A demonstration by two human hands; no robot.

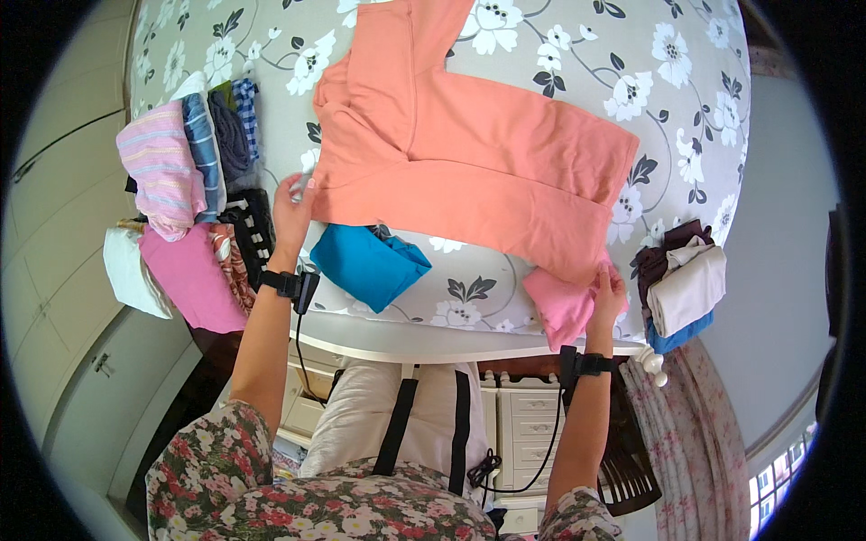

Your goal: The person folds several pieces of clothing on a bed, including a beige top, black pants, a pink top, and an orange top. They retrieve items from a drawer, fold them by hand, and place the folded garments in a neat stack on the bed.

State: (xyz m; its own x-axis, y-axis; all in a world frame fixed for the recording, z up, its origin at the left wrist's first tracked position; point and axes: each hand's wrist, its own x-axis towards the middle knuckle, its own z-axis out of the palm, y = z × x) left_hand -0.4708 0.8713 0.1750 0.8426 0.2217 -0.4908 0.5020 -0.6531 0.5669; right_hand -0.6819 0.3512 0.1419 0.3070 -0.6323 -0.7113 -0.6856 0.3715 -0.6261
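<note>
A coral-orange garment (473,155), seemingly trousers, lies spread on the floral bedspread (683,101), one part folded over lengthwise. At its left edge is my left hand (294,206), thumb and fingers apart near the cloth; whether it touches the fabric is hard to tell. My right hand (609,291) pinches the garment's lower right corner. Beneath that corner a folded pink cloth (558,304) pokes out towards the bed's front edge. A folded turquoise cloth (369,267) lies just below the garment, between my two hands, nearer the left.
Left of my left arm lie several folded clothes, including a pink striped one (162,169), a plain pink one (196,277) and a white one (132,270). At the right edge sits another pile with a cream cloth (687,287). A white footboard (406,345) borders the bed's near side.
</note>
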